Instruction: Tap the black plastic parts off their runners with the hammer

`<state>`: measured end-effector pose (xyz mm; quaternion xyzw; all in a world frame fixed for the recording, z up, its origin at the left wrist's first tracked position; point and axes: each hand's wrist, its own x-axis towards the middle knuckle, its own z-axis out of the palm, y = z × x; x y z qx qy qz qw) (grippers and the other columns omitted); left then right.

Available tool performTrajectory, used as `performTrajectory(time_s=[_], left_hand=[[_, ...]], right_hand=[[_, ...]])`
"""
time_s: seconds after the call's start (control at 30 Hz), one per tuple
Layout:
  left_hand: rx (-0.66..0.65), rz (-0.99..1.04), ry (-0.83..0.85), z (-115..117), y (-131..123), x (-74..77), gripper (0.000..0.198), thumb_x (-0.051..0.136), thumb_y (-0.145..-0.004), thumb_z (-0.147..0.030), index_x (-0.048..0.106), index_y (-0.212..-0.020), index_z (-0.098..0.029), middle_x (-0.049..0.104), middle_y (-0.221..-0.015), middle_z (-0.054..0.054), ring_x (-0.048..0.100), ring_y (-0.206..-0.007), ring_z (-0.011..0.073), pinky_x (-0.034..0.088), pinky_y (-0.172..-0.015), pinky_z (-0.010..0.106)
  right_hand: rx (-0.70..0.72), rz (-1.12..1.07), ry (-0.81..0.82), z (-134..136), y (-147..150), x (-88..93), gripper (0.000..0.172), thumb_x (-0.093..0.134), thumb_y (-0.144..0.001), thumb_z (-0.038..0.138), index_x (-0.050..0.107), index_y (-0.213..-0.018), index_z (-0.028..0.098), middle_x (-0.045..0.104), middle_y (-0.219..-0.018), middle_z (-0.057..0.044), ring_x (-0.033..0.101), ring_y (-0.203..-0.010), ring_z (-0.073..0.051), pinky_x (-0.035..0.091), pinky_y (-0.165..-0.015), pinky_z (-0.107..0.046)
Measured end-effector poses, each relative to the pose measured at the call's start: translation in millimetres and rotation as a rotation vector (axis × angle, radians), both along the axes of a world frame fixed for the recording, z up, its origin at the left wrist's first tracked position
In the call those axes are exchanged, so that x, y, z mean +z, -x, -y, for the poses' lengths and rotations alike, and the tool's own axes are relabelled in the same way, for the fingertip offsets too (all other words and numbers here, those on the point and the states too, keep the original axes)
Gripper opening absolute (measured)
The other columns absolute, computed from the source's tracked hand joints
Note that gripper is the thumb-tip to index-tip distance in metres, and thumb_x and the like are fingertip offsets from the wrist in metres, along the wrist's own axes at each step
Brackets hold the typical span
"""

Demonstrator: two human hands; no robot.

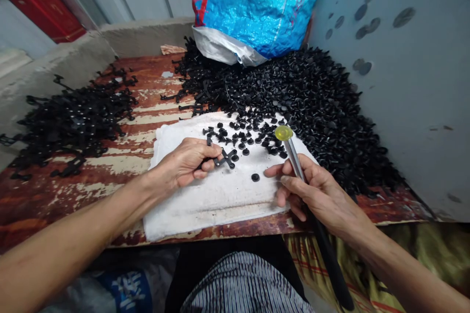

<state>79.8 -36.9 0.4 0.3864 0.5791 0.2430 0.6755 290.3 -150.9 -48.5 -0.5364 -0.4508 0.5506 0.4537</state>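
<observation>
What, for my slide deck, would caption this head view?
Left hand pinches a black plastic piece over a white cloth; right hand holds a yellow-tipped rod beside heaped black parts.

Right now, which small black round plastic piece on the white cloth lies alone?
The black round piece between the left hand and right hand; the others cluster farther back on the white cloth.
</observation>
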Motion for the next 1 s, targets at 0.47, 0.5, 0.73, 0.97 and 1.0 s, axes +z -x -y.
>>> performTrajectory(time_s=[0.47,0.5,0.73,0.97,1.0], left_hand=[[-0.073,-0.117,-0.005,-5.5,-4.1,7.4,0.032,0.054,-0.079,0.003,0.058,-0.050,-0.009,0.050,-0.044,0.000,0.033,-0.028,0.0017,0.017,-0.023,0.011],[-0.070,-0.110,0.000,-5.6,-3.9,6.7,0.032,0.054,-0.079,0.003,0.058,-0.050,-0.009,0.052,-0.046,0.001,0.033,-0.028,0.0014,0.017,-0.023,0.011],[-0.077,-0.093,0.009,-5.2,-2.1,2.1,0.034,0.053,-0.081,0.001,0.055,-0.050,-0.010,0.044,-0.042,-0.002,0.032,-0.028,0.0021,0.016,-0.025,0.012],[-0.076,-0.097,-0.007,-2.3,-2.5,2.8,0.034,0.052,-0.082,0.002,0.055,-0.051,-0.010,0.044,-0.040,-0.002,0.032,-0.028,0.0021,0.016,-0.026,0.012],[-0.079,-0.096,-0.008,-2.2,-2.3,2.6,0.034,0.052,-0.082,0.001,0.055,-0.051,-0.010,0.044,-0.039,-0.002,0.032,-0.028,0.0023,0.017,-0.026,0.012]], right_hand=[[0.112,0.858,-0.474,-5.8,1.0,32.6,0.035,0.040,-0.096,0.021,0.054,-0.128,0.016,0.069,-0.096,-0.010,0.067,-0.084,-0.023,0.056,-0.069,-0.033],[0.102,0.889,-0.578,-4.7,2.2,33.8,0.040,0.041,-0.095,0.016,0.050,-0.134,0.016,0.068,-0.110,-0.013,0.067,-0.097,-0.025,0.056,-0.078,-0.036],[0.002,1.054,-0.882,-1.5,10.1,28.7,0.070,0.041,-0.089,-0.001,0.028,-0.153,0.023,0.064,-0.096,-0.009,0.061,-0.066,-0.016,0.051,-0.051,-0.025],[0.000,0.985,-0.860,0.5,9.0,30.3,0.063,0.039,-0.092,0.001,0.035,-0.151,0.023,0.052,-0.077,-0.001,0.053,-0.063,-0.015,0.050,-0.057,-0.025],[-0.032,0.955,-0.869,1.4,9.6,31.5,0.064,0.039,-0.092,0.001,0.033,-0.152,0.023,0.053,-0.079,-0.002,0.054,-0.065,-0.015,0.050,-0.059,-0.026]])
